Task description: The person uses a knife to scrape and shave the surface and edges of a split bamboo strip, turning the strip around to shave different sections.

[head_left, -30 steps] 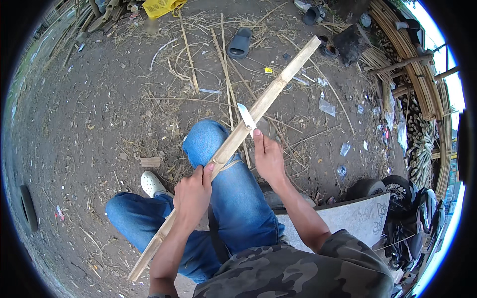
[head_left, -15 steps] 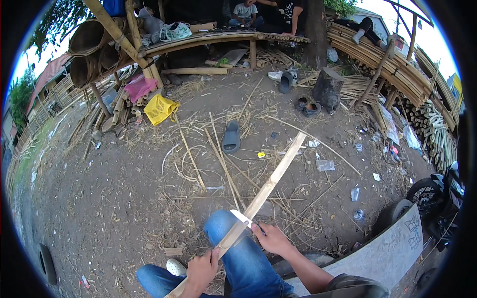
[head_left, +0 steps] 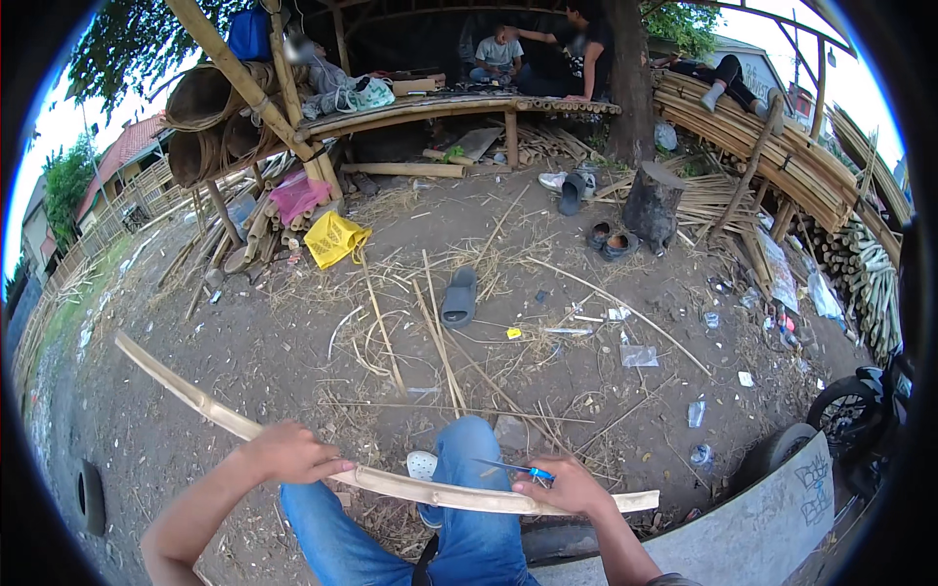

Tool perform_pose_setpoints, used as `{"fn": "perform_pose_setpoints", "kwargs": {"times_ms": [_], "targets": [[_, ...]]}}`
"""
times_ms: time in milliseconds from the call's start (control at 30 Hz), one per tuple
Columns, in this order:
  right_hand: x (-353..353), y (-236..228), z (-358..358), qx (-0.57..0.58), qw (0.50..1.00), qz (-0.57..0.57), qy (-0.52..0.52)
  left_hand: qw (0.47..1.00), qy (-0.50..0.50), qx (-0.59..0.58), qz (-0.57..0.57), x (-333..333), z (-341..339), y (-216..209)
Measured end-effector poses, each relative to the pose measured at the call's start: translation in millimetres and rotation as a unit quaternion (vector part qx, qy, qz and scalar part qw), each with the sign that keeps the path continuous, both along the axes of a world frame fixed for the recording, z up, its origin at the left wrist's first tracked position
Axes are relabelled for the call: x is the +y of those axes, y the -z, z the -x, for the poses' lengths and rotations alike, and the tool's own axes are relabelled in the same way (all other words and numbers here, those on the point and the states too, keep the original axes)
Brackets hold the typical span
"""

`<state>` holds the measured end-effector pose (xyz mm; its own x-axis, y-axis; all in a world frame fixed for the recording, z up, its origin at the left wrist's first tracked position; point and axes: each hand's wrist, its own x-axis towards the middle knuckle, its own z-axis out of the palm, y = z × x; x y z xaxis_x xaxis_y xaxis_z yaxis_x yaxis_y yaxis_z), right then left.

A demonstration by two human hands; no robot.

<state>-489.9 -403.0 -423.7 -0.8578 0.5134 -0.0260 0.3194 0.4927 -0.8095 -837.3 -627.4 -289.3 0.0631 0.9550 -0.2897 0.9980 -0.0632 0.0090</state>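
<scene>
A long split bamboo strip [head_left: 430, 489] lies crosswise over my knees, running from the far left down to the right. My left hand [head_left: 291, 452] is closed round it left of its middle. My right hand [head_left: 576, 485] grips a knife [head_left: 535, 474] with a blue handle, its thin blade pointing left above my knee. That same hand also lies against the strip near its right end; its fingertips are partly hidden. Beneath the strip are my jeans-clad legs [head_left: 474, 532] and a white clog [head_left: 421, 464].
Thin bamboo offcuts [head_left: 440, 342] and a grey slipper [head_left: 459, 297] litter the dirt ahead. A grey board [head_left: 743, 518] and a motorbike [head_left: 850, 405] stand at right. People sit on a bamboo platform [head_left: 440, 107] behind a tree stump [head_left: 652, 203]. A tyre [head_left: 91, 496] lies at left.
The bamboo strip has swung from pointing away from me to lying across my knees. My left hand has moved up and left along with it; the knife blade has come off the strip.
</scene>
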Motion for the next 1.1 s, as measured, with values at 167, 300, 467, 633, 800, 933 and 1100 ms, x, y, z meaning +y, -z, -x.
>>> {"fn": "perform_pose_setpoints", "kwargs": {"times_ms": [167, 300, 467, 633, 800, 933, 1100], "targets": [[-33.5, -10.3, -20.2, -0.071, 0.975, 0.198, -0.07, 0.985, 0.138, 0.104, -0.024, 39.1, 16.3, -54.1], [-64.3, 0.1, -14.7, 0.041, 0.969, 0.244, 0.016, 0.969, 0.162, 0.165, -0.081, 75.7, -2.4, -95.4], [-43.3, 5.2, 14.8, 0.092, 0.975, 0.144, 0.139, 0.878, 0.035, 0.068, -0.472, 73.5, -37.6, -91.9], [-33.9, -52.3, 40.8, 0.157, 0.967, -0.014, 0.198, 0.92, -0.091, -0.114, -0.364, -40.9, -83.4, 32.4], [-17.8, -47.4, 48.3, 0.164, 0.955, 0.006, 0.247, 0.863, -0.464, 0.013, -0.201, -213.0, -9.1, 171.6], [-31.5, -56.2, 93.0, 0.224, 0.943, 0.052, 0.239, 0.692, -0.612, 0.007, -0.382, -271.9, 36.2, 203.0], [-53.6, -55.6, 166.4, 0.296, 0.91, 0.113, 0.268, 0.692, -0.446, -0.366, -0.434, -130.7, -51.8, 122.7]]}}
